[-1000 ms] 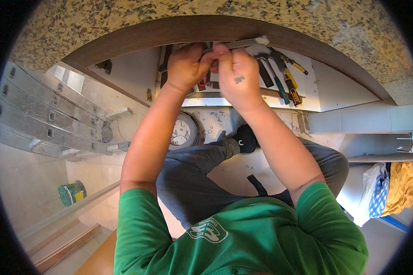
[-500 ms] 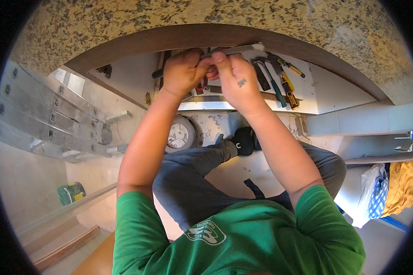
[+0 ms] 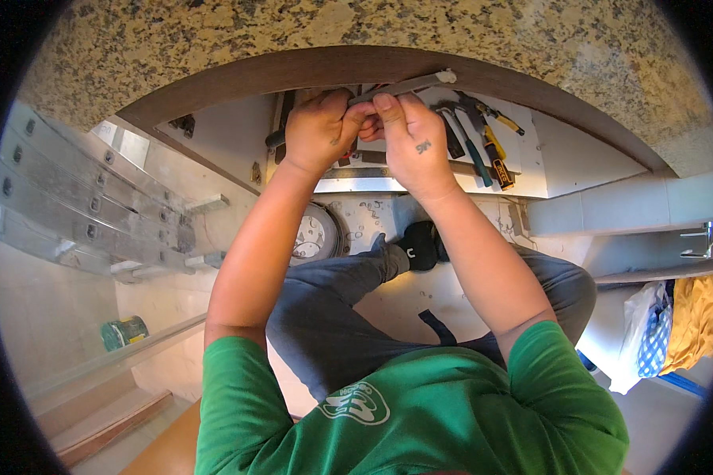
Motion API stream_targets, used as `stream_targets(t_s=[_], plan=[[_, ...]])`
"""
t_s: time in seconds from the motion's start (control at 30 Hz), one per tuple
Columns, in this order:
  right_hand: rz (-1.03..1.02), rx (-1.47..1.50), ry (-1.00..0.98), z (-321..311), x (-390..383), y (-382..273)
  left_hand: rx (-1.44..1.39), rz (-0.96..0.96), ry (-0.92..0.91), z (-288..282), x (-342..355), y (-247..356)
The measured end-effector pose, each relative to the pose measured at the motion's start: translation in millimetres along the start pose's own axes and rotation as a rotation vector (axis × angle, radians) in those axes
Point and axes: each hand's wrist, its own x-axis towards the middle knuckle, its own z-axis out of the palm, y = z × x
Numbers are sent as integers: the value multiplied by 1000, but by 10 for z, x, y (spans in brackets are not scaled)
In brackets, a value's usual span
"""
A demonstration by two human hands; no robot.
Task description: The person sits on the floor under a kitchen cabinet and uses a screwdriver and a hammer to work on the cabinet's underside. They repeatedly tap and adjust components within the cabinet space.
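Both hands are raised together under the brown curved edge (image 3: pixel 214 79) of a speckled granite countertop (image 3: pixel 174 39). My left hand (image 3: pixel 315 134) and my right hand (image 3: pixel 410 142) pinch the near end of a slim grey bar (image 3: pixel 408 85) with a white tip, which runs up to the right along the brown edge. The fingertips of the two hands touch each other. A dark handle end (image 3: pixel 272 139) shows just left of my left hand; I cannot tell if it is held.
Behind the hands, hand tools (image 3: pixel 483 142) with yellow and blue grips lie on a white surface. Below are a round metal disc (image 3: pixel 313 233), my black shoe (image 3: pixel 418 245) and grey trousers. A metal ladder (image 3: pixel 87 206) lies left, with a green can (image 3: pixel 124 332) nearby. Yellow cloth (image 3: pixel 693 317) hangs right.
Both hands have dropped slightly in the picture while staying pinched together on the grey bar. The bar still lies along the brown edge.
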Motion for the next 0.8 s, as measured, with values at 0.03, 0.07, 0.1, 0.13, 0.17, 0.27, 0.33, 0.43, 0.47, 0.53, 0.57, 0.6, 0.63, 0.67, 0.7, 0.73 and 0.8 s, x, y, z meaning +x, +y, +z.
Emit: stream_targets(t_s=[0.03, 0.07, 0.1, 0.13, 0.17, 0.27, 0.33, 0.43, 0.47, 0.53, 0.57, 0.6, 0.63, 0.67, 0.7, 0.73, 0.8], plan=[[41, -29, 8, -31, -10, -2, -35, -18, -23, 12, 8, 18], [-25, -42, 40, -106, -11, -20, 6, 31, 5, 74, 39, 61], [-35, 0, 55, -176, -28, -42, 34, 53, 13, 161, 76, 119], [-19, 32, 71, -237, -39, -66, 57, 95, 45, 201, 97, 153], [-32, 73, 88, -261, -42, -78, 51, 71, 49, 202, 96, 166], [25, 1, 20, -224, -37, -75, 5, 56, 55, 151, 72, 166], [38, -18, -15, -201, -28, -60, -3, -93, -45, 96, 52, 141], [54, -28, -9, -240, -39, -53, 73, -52, -125, 130, 74, 150], [14, -69, 29, -325, -44, -75, 85, 53, -37, 207, 118, 184], [25, 48, 86, -408, -74, -110, 120, 175, 77, 343, 183, 254], [7, 98, 100, -414, -84, -124, 116, 158, 78, 343, 168, 264], [44, 69, 93, -392, -87, -131, 112, 150, 79, 333, 153, 267], [54, 56, 94, -345, -83, -135, 105, 159, 96, 320, 145, 266], [100, 37, 114, -285, -80, -131, 45, 54, 24, 256, 99, 245], [70, 20, 88, -224, -65, -125, -19, -40, -34, 165, 46, 209], [71, -3, 83, -192, -62, -123, -56, -197, -145, 144, 41, 201], [96, -57, 105, -188, -51, -123, -56, -63, -61, 160, 54, 224]])
